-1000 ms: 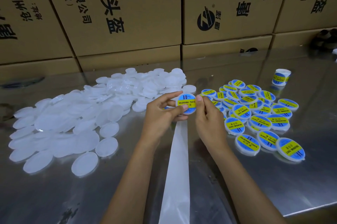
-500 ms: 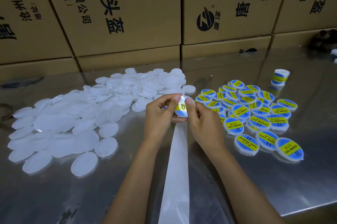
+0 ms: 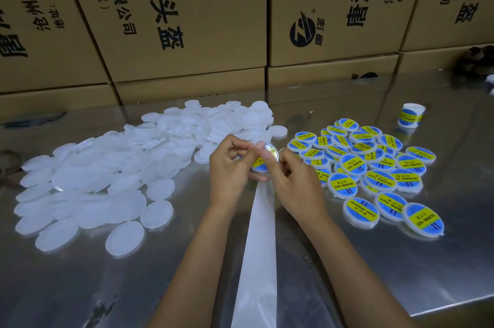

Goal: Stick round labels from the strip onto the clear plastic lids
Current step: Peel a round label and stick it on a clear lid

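Whereas 1 s ago the blue/yellow soldering-paste label faced the camera flat between both hands, it now sits tilted and mostly hidden behind the fingers, w/ a clear lid (image 3: pixel 268 153) up against it. Lid catches a glare spot; label (image 3: pixel 258 163) shows only as a yellow/blue sliver below it.

Left hand (image 3: pixel 229 167): fingers curled, thumb and forefinger pinching the label/lid pair from the left. Right hand (image 3: pixel 290 180): fingers curled, thumb tip pressing on the lid face from the right. Both grips closed on the same piece; exact contact under the fingers can't be made out.

Position: pair is held above the steel table (image 3: pixel 374 261), at the top end of the backing strip (image 3: pixel 260 242), which trails toward the person. It sits between the unlabelled lid pile (image 3: pixel 112 172) on the left and the labelled lids (image 3: pixel 374 167) on the right.

Reading: change from flat, open display to a pressed-together pinch suggests label is being mated to a lid, i.e. the sticking step itself, not peel or pick-up. Centering can't be checked.

Progress est.: unlabelled heap looks bigger than finished group, so well under half done. Spare label roll (image 3: pixel 410 115) stands apart, far right, untouched.

Risk: off-centre label or a trapped bubble if pressed unevenly.
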Available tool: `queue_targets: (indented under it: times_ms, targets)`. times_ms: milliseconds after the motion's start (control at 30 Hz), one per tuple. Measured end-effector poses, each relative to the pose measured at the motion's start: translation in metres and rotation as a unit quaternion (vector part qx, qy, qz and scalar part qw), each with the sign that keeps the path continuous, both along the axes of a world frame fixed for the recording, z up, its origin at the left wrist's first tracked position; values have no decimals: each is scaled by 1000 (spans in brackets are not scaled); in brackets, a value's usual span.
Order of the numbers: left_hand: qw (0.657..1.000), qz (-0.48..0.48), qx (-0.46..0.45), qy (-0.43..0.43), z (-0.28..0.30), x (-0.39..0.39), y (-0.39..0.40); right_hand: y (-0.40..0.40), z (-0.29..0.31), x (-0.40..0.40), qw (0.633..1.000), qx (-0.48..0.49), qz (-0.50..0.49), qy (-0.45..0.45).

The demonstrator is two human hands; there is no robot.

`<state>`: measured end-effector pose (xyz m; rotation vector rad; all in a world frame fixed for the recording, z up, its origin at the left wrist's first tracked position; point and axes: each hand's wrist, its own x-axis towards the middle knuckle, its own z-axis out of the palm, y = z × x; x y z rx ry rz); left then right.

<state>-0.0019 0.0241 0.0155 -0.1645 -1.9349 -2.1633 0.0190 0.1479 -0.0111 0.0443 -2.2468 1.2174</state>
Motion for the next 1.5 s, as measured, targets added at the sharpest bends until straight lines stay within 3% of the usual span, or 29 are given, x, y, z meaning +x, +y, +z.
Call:
queue_targets:
  times_ms: [167,433,600,733,900,1067,1167,1333,1500]
  targets:
    - [999,-15,-46,17,-1,-1,1,-1,1,3,998,31,-49,-14]
    - [992,-108,-59,7,-6,-1,8,5,-3,-6,996,-6,-88,-28]
    - [987,-149,-53,14,-7,-2,6,5,-2,-7,994,-92,-23,-54]
    - [998,-45,-45,14,-6,-6,2,3,5,-4,971,-191,109,-93]
    - [997,67,-42,3,-7,-12,2,-4,8,0,966,-143,172,-132]
    - [996,80,-46,-14,-10,-11,0,1,9,0,951,-194,156,-183]
    - [994,94,-11,-49,-10,-15,-3,7,10,-4,939,-267,87,-198]
    - [983,159,-20,-88,-16,-24,-15,24,10,-10,864,-462,32,-197]
    - [974,186,-46,-121,-22,-29,-26,31,10,-16,817,-546,17,-184]
